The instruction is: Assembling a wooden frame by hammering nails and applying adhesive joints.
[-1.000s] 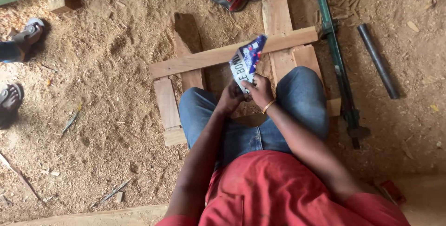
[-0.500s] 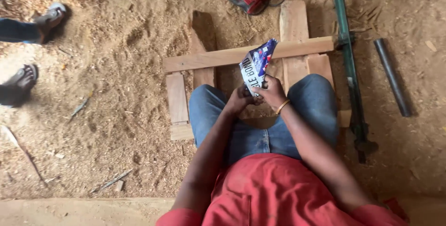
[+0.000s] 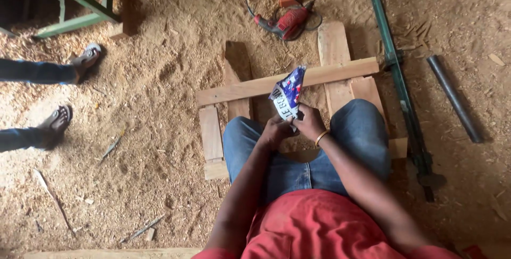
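Both my hands meet above my knees on a crinkled blue, white and red plastic packet [image 3: 288,95]. My left hand [image 3: 277,129] grips its lower edge and my right hand [image 3: 310,122], with a gold bangle at the wrist, pinches it beside the left. The packet stands up from my fingers, over a frame of wooden planks [image 3: 277,83] lying on the sawdust floor. My legs in blue jeans rest over the frame's near part.
A red power drill [image 3: 286,23] with its cable lies beyond the frame. A long green metal bar clamp [image 3: 396,72] and a dark pipe [image 3: 453,98] lie at right. Another person's sandalled feet [image 3: 58,120] stand at left, near a green metal stand [image 3: 69,3].
The view has shifted, so the frame, drill and feet sit lower in the picture. My hands stay closed on the packet, which looks a little more crumpled.
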